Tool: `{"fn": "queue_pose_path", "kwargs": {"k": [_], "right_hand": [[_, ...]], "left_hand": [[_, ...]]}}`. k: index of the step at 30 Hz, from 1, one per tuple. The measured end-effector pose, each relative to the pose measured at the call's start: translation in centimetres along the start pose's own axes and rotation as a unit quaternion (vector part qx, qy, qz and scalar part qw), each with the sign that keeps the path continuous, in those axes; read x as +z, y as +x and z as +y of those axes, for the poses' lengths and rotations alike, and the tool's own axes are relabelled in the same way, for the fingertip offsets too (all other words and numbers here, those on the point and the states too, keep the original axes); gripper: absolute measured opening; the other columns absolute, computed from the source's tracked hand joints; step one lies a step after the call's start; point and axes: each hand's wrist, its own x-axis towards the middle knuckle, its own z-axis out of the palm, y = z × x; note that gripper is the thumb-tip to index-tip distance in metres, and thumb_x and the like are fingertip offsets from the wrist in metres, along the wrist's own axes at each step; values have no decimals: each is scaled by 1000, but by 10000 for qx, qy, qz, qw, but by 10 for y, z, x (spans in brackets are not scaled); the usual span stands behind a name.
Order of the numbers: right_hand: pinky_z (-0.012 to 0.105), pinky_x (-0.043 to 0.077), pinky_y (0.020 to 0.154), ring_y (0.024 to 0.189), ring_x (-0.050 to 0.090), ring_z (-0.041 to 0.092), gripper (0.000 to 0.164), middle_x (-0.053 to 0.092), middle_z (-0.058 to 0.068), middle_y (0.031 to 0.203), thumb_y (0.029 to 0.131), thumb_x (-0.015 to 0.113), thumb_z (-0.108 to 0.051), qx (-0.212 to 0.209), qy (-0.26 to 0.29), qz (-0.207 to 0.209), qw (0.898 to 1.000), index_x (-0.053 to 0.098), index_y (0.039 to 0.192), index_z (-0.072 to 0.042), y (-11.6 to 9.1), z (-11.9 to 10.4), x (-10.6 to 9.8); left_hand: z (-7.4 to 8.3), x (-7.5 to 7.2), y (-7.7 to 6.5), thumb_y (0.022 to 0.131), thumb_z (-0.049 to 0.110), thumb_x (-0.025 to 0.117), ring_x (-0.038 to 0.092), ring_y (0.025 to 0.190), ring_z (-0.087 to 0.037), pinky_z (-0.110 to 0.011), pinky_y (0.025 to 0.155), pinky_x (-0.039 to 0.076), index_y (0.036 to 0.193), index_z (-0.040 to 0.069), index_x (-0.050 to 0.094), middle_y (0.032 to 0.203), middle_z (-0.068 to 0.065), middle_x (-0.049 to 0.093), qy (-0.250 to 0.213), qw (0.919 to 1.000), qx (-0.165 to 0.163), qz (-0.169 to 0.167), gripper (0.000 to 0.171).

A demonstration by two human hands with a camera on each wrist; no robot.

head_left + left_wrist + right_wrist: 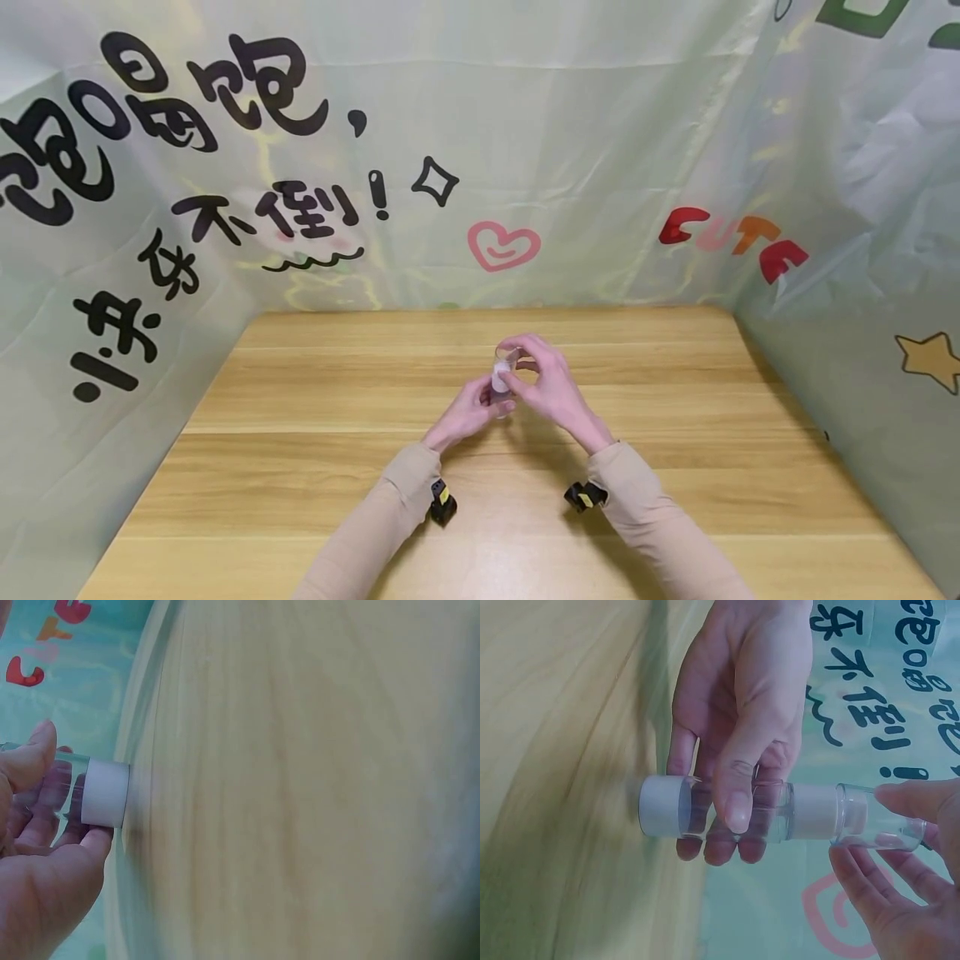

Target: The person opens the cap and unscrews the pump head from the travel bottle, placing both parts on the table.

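A slim clear bottle (772, 814) with a white base (105, 793) and a white collar (815, 812) stands upright over the middle of the table. My left hand (468, 408) grips its clear body, thumb on one side and fingers behind. Above it, my right hand (551, 385) pinches the clear cap (889, 825) between thumb and fingers. The cap's open end is right at the collar, with a white tip showing inside it. In the left wrist view, the white base points toward the tabletop, and the right hand is out of sight.
The wood-grain table (300, 467) stretches out around both hands. Behind it and along the sides hang pale printed cloth walls (600, 150) with lettering, a heart and a star. A black wrist camera (442, 504) sits at the left cuff, another (585, 497) at the right.
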Motion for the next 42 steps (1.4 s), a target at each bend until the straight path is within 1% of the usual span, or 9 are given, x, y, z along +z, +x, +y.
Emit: {"fn": "queue_pose_path", "kwargs": {"k": [6, 12, 16, 20, 24, 27, 32, 35, 42], "right_hand": [[40, 63, 90, 100, 67, 33, 37, 66, 20, 117, 83, 74, 8, 10, 118, 154, 9998, 64, 118, 2, 0, -4, -1], [39, 63, 89, 102, 67, 34, 39, 66, 20, 117, 81, 75, 10, -34, 109, 328, 9994, 64, 118, 3, 1, -7, -4], [40, 63, 89, 102, 67, 34, 39, 67, 20, 116, 81, 75, 10, -96, 132, 418, 9990, 64, 118, 2, 2, -7, -7], [42, 63, 90, 103, 67, 36, 40, 67, 20, 116, 82, 75, 8, -65, 109, 515, 9986, 64, 120, 1, 1, -6, -11], [45, 63, 89, 101, 67, 36, 40, 67, 20, 117, 83, 75, 8, 5, 48, 607, 9981, 64, 121, 1, -1, -4, -15], [45, 63, 89, 100, 67, 35, 41, 67, 20, 116, 82, 75, 8, 73, -12, 683, 9976, 64, 121, 2, -4, -1, -18], [44, 63, 88, 100, 67, 34, 42, 67, 20, 116, 81, 76, 8, 146, -207, 811, 9964, 64, 121, 2, -7, 5, -25], [44, 63, 87, 99, 67, 34, 42, 67, 20, 114, 81, 77, 8, 149, -320, 863, 9956, 64, 121, 2, -9, 9, -29], [44, 64, 85, 95, 67, 33, 43, 68, 20, 112, 80, 77, 8, 148, -562, 894, 9943, 64, 121, 3, -14, 19, -37]], "left_hand": [[0, 0, -1, 95, 6, 65, 58, 128, -39, -46, 111, 50, 144, 0, 48, 140, -25, 58, -14, 10000, -27, 32, 52], [2, 1, -1, 94, 6, 66, 57, 131, -39, -48, 114, 47, 144, -1, 48, 141, -25, 58, -52, 10000, -60, 28, 53], [1, 1, 0, 94, 6, 65, 56, 131, -40, -50, 115, 45, 144, -1, 48, 141, -25, 58, -31, 10000, -43, 3, 53], [0, 0, 1, 94, 2, 64, 56, 131, -42, -50, 115, 45, 144, -3, 47, 139, -27, 58, -94, 9999, 58, -79, 53], [0, 0, 1, 94, 0, 62, 56, 130, -44, -50, 115, 46, 141, -8, 47, 137, -31, 58, -140, 9997, 182, -105, 50], [-1, 0, 1, 94, 0, 62, 56, 130, -44, -49, 115, 46, 140, -10, 47, 137, -31, 58, -149, 9997, 172, -108, 49], [-2, 1, 1, 95, 1, 62, 55, 132, -43, -49, 116, 45, 141, -10, 46, 139, -30, 57, -168, 9997, 78, -131, 50], [-1, 2, 1, 95, 1, 61, 55, 132, -44, -49, 116, 44, 141, -11, 45, 139, -31, 56, -163, 9997, 94, -127, 50], [1, 1, 1, 95, 2, 62, 55, 132, -43, -48, 117, 43, 142, -11, 44, 139, -31, 56, -193, 9997, 43, -118, 52]]}}
